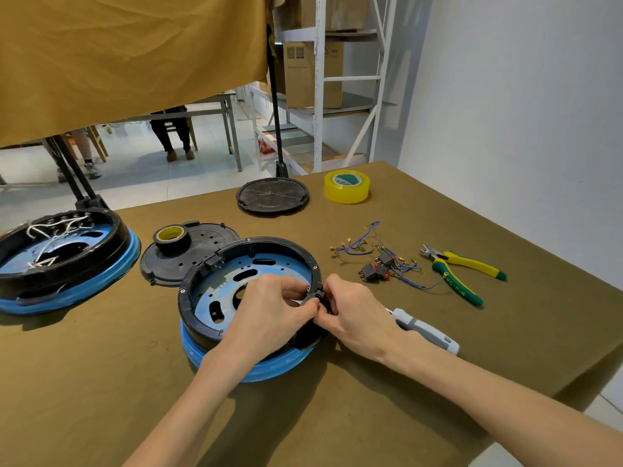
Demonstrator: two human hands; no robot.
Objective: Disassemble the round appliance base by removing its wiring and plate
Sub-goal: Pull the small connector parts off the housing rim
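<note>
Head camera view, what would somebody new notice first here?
First, the two hands meeting at the near right rim of the round appliance base at centre: the left hand and right hand both pinch a small black part there. Next, the second base with white wiring at far left, then the blue wires with switches and yellow-green pliers to the right.

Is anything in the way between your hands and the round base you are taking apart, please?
Nothing visible is. The left hand reaches inside the round base, the right hand is outside it, and both pinch a small black part at its right rim.
</note>
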